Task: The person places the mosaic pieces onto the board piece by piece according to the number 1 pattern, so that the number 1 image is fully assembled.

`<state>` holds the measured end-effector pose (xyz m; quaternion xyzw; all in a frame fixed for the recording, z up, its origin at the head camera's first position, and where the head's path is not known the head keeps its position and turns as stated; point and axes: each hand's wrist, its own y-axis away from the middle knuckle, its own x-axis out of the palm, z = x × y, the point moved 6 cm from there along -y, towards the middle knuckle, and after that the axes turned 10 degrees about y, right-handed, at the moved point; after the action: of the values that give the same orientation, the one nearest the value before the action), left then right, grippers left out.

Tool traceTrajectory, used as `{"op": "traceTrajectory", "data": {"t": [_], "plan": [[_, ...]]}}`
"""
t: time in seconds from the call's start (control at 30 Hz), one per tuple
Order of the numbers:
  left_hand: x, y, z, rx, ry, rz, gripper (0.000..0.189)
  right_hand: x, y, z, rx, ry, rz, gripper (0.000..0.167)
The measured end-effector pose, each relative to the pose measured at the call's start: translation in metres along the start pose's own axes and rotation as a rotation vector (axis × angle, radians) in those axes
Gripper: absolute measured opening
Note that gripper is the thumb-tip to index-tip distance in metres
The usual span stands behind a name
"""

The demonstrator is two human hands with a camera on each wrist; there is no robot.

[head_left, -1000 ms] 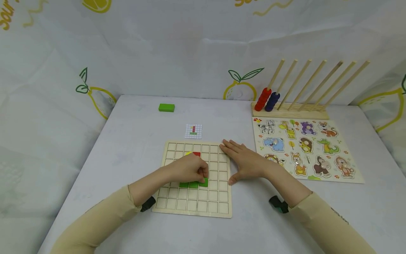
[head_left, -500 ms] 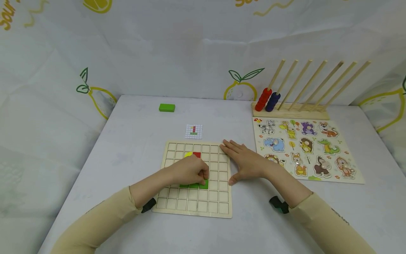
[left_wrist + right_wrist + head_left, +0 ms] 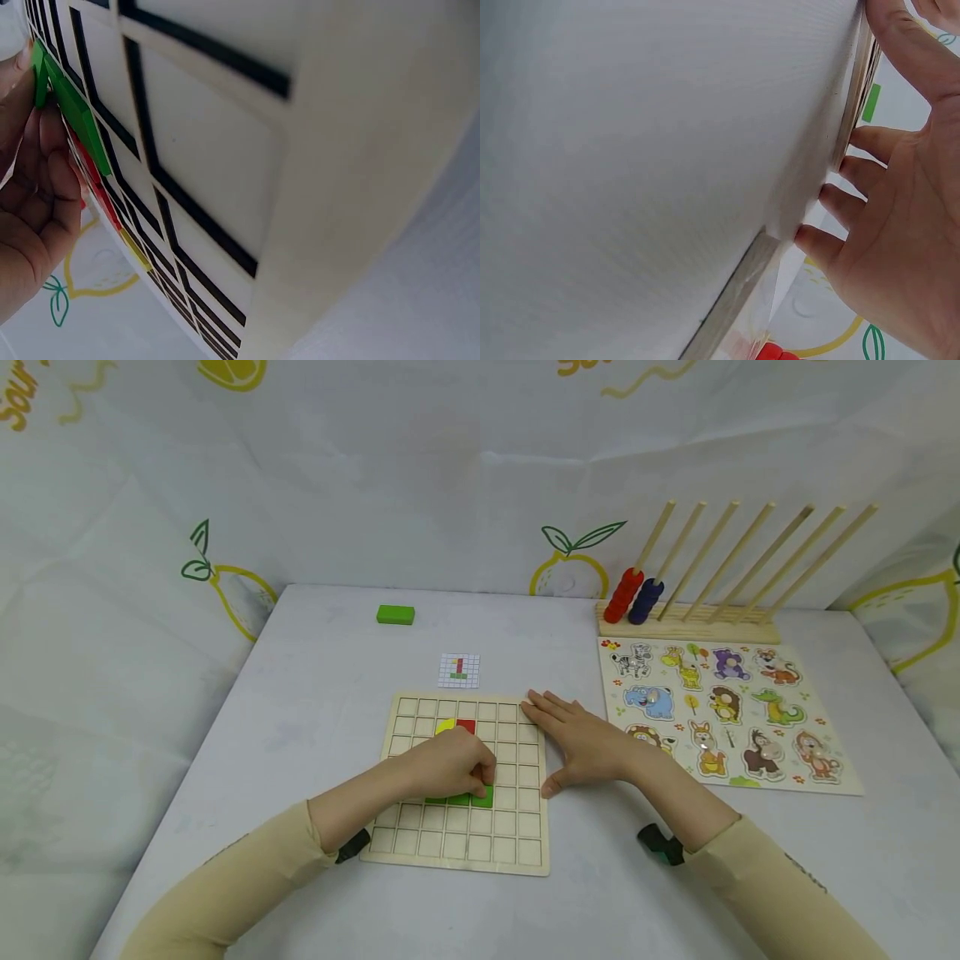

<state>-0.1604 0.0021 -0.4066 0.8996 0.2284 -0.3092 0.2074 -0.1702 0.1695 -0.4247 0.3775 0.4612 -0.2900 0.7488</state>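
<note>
My left hand (image 3: 450, 762) is over the wooden grid board (image 3: 431, 864), its thumb and fingertips pinching a green tile (image 3: 40, 71). That tile looks tilted in the left wrist view, at the right end of a row of green tiles (image 3: 81, 120). Beyond them on the board lie red tiles (image 3: 94, 169) and a yellow tile (image 3: 135, 250), partly covered by the hand in the head view. With fingers spread, my right hand (image 3: 581, 743) rests at the board's right side; its thumb and some fingertips touch the edge.
A small pattern card (image 3: 459, 671) lies behind the board, and a green block (image 3: 395, 615) farther back. At right are an animal puzzle board (image 3: 712, 714) and a bead rack (image 3: 688, 625) with upright rods. Fabric with lemon drawings hangs behind the table.
The green tile under my left fingertips has shifted slightly toward me, lining up more with its row. My left hand has barely moved; my right hand stays in place.
</note>
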Motion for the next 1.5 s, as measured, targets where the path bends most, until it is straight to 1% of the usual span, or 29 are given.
{"op": "traceTrajectory", "data": {"t": [0.2,0.43,0.87,0.97,1.17,1.27,1.37,1.4,1.5], "plan": [[0.0,-0.001,0.0,0.002,-0.022,0.004,0.011,0.001,0.0,0.001,-0.005,-0.002,-0.003,0.121],[0.001,-0.003,-0.001,0.026,-0.063,0.007,0.012,0.001,-0.001,0.001,-0.011,0.005,-0.007,0.122],[0.0,-0.002,0.001,0.024,-0.062,0.003,0.013,0.001,-0.003,0.002,-0.014,0.011,-0.005,0.121],[-0.001,-0.001,0.003,0.029,-0.047,-0.011,0.012,0.001,-0.003,0.002,-0.013,0.008,-0.006,0.121],[-0.01,0.001,0.006,0.011,-0.027,-0.082,0.007,0.002,-0.003,0.001,-0.011,0.016,-0.01,0.122],[-0.018,0.004,0.007,-0.009,-0.066,-0.14,0.006,0.002,-0.003,0.001,-0.01,0.017,-0.011,0.122],[-0.026,0.008,0.007,-0.011,-0.146,-0.226,0.011,0.001,-0.002,0.0,-0.006,0.02,-0.009,0.122],[-0.029,0.01,0.006,-0.006,-0.18,-0.263,0.012,0.001,-0.002,0.0,-0.005,0.023,-0.01,0.122],[-0.036,0.015,0.006,0.01,-0.24,-0.363,0.014,0.002,-0.002,0.0,0.01,0.036,0.0,0.12]]}}
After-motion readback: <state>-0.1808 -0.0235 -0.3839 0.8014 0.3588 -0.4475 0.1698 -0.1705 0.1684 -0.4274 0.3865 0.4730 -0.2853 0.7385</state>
